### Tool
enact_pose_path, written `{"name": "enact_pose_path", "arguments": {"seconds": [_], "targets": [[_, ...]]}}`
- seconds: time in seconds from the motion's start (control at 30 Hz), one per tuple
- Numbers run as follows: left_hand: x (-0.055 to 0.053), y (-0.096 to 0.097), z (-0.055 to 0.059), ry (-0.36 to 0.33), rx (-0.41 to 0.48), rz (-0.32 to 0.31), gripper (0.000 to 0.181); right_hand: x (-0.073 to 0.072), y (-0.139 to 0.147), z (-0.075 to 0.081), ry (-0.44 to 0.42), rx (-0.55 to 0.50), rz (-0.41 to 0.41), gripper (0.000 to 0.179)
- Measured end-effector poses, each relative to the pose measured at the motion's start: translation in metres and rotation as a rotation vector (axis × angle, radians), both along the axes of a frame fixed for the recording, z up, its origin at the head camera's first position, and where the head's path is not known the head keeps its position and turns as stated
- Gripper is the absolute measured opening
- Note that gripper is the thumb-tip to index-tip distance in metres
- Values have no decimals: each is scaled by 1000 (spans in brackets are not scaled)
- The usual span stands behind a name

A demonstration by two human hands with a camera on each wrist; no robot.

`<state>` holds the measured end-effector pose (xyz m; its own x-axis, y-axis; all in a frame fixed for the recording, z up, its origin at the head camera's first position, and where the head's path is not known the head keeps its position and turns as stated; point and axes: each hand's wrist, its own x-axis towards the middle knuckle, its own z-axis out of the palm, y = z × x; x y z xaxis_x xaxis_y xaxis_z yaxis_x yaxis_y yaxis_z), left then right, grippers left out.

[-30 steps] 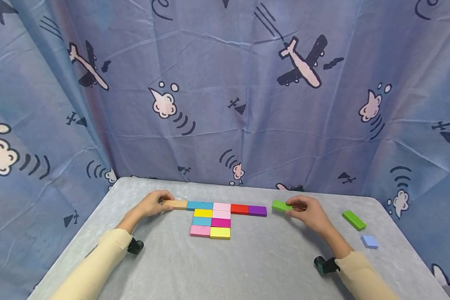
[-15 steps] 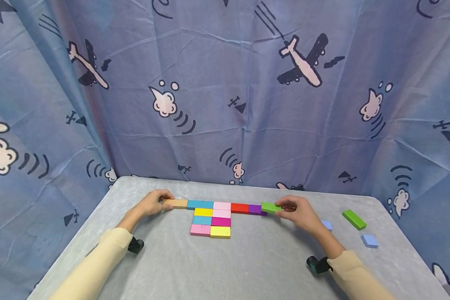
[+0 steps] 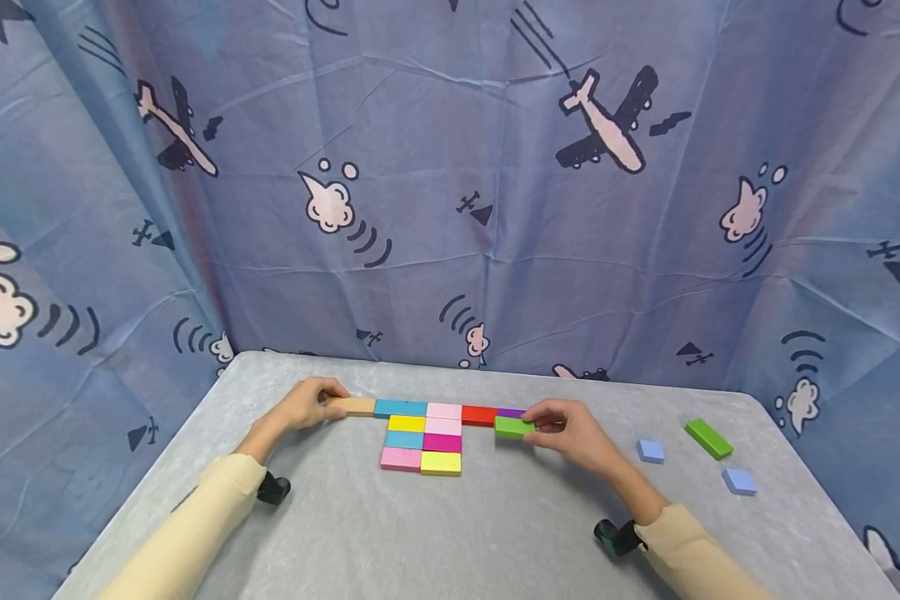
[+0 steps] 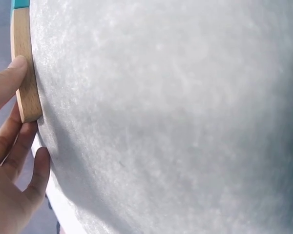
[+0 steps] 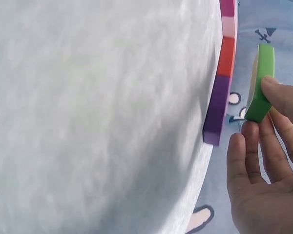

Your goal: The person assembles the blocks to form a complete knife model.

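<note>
My left hand (image 3: 300,407) grips a plain wooden block (image 3: 360,407) at the left end of a row; in the left wrist view the thumb lies on its side, with fingers at its end. The row continues with a blue block (image 3: 400,409), a pale pink block (image 3: 444,411), a red block (image 3: 478,416) and a purple block (image 3: 508,412). My right hand (image 3: 570,429) pinches a green block (image 3: 513,427) by its right end. This block is raised off the table and overlaps the purple one in the head view; the right wrist view shows a gap between them.
Yellow, blue, magenta and pink blocks (image 3: 401,460) lie in two columns below the row's middle. A second green block (image 3: 708,439) and two small light-blue blocks (image 3: 651,451) lie at the right on the grey table (image 3: 540,517). A patterned curtain (image 3: 420,208) hangs behind.
My right hand has carried the green block leftward, from right of the purple block to over its front. A light-blue block has come into sight behind the hand. The left hand stays put.
</note>
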<state>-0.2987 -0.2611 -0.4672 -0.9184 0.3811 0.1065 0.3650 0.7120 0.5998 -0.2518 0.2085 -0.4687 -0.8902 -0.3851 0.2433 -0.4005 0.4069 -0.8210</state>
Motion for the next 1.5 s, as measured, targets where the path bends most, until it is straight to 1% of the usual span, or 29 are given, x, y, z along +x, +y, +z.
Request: {"name": "enact_pose_path", "arguments": {"seconds": [0.23,0.4,0.5,0.63,0.77,1.07,1.27,1.5], "targets": [[0,1,2,12,-8,3,21,1,-16,-4,8,0,36,24],[0,1,2,20,-9,-6,21,-1,-27,-10,11,21,44,24],[0,1,1,19,-16,1,21,-1,-34,-11,12,36,40,24],[0,1,0,11,-35,15,20,-1,-43,-11,9,80,19,23],[0,2,1,8,-36,15,20,-1,-49,-9,9,121,-19,22],[0,2,-1,21,-32,14,21,-4,-55,-7,19,141,-38,22],[-2,1,-2,21,-27,14,21,-6,-57,-9,19,163,-68,22],[-4,1,-3,22,-27,8,20,-6,-61,-8,62,217,-97,23]]}}
